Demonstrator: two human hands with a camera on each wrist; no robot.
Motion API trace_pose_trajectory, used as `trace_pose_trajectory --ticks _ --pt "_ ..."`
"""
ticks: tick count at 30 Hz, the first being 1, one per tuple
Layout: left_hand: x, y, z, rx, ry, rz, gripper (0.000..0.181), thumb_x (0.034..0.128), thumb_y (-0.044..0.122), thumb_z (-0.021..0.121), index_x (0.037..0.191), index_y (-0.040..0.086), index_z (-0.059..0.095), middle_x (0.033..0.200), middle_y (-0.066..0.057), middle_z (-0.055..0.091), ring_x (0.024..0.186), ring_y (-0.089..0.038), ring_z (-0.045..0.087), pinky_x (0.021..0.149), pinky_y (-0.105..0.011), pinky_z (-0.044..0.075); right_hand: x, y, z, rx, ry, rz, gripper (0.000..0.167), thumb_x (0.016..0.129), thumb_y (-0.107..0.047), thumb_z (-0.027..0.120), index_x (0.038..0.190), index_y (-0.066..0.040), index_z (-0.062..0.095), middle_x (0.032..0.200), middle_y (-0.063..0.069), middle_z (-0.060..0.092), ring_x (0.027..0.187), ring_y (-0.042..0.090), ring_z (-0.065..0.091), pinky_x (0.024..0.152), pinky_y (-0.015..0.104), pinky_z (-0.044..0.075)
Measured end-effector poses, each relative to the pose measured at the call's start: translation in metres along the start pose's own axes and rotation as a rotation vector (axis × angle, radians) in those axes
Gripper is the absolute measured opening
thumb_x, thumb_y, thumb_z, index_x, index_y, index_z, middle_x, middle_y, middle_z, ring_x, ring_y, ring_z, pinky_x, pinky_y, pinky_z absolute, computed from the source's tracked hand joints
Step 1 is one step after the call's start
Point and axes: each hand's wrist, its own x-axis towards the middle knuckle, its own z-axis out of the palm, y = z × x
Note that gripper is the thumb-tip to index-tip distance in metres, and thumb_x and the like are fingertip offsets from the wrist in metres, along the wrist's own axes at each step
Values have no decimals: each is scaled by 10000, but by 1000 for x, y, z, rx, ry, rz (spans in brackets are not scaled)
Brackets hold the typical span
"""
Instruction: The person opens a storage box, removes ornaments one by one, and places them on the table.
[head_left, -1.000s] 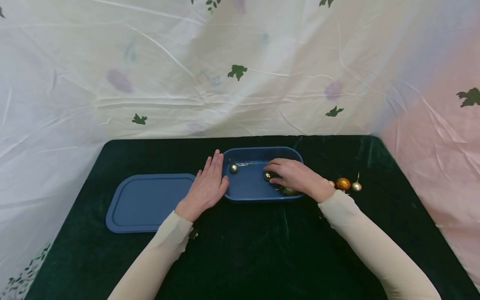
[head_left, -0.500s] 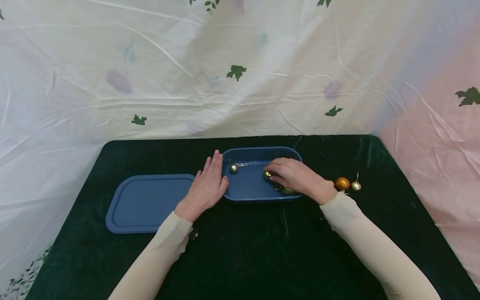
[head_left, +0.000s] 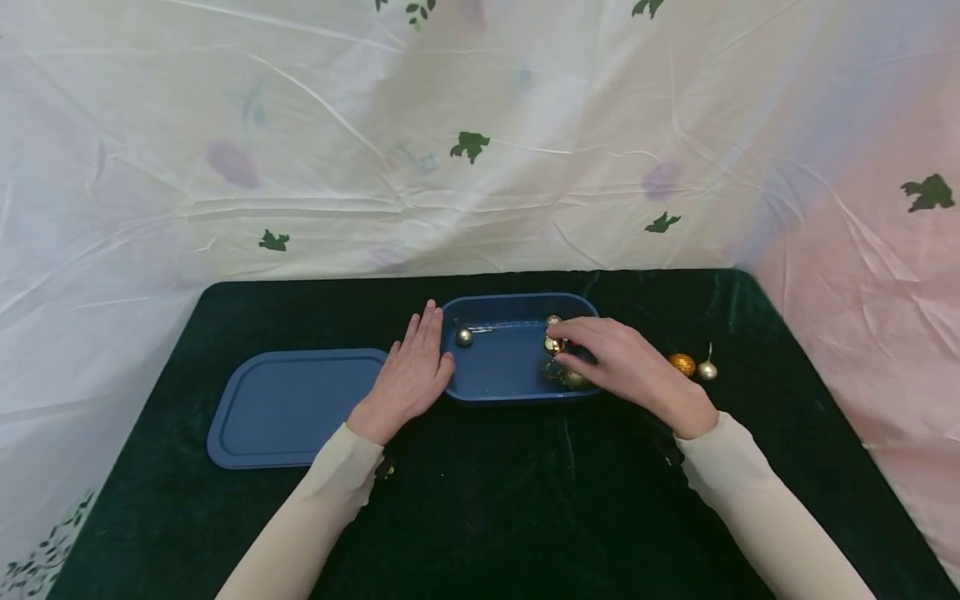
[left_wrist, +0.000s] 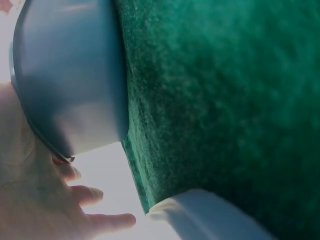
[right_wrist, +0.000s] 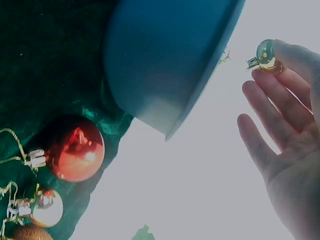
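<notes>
Step in hand, likely: placing gold bauble (head_left: 553,345) in blue box (head_left: 495,377); held over right part, pinched between thumb and fingers of right hand (head_left: 626,362). Left hand (head_left: 403,373) against left end, fingers straight, slightly spread. Next, probably: lower, release gently.

Head view faces forward and down; nearer, low wrist views share the box (head_left: 498,367).

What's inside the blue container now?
A pale gold bauble at the left end, several more baubles at the right. The right hand pinches a shiny gold bauble there and hides part of that end, so others may be covered.
</notes>
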Motion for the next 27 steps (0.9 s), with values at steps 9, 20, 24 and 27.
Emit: trace_pose_trajectory --ticks 9,20,24,27 --pt "0 -1 0 -2 -6 0 719 1100 360 366 1670 91 21 1732 -52 -94 1589 -335 26 1204 -659 191 -31 -5 -13 2 122 16 419 905 -138 811 1305 -92 695 1268 80 711 1163 274 656 952 547 531" --pt "0 -1 0 -8 -4 2 722 1100 363 366 1671 90 20 1732 -54 -101 1589 -337 21 1207 -657 182 -59 -2 -20 14 278 -11 443 893 -145 827 1312 -78 699 1262 67 702 1134 232 662 1050 162 429" --pt "-1 0 0 -12 -6 2 725 1099 364 368 1671 93 16 1731 -48 -108 1590 -337 18 1210 -653 177 -67 1 -20 38 317 -5 445 1012 -416 659 1310 -88 702 1249 59 711 1106 219 668 1042 85 369" --pt "-1 0 0 -15 -6 2 726 1099 362 370 1671 93 14 1732 -48 -110 1590 -335 16 1209 -651 181 -73 2 -20 37 335 30 407 991 -356 715 1304 -97 700 1224 48 717 1048 193 665 1001 76 390"
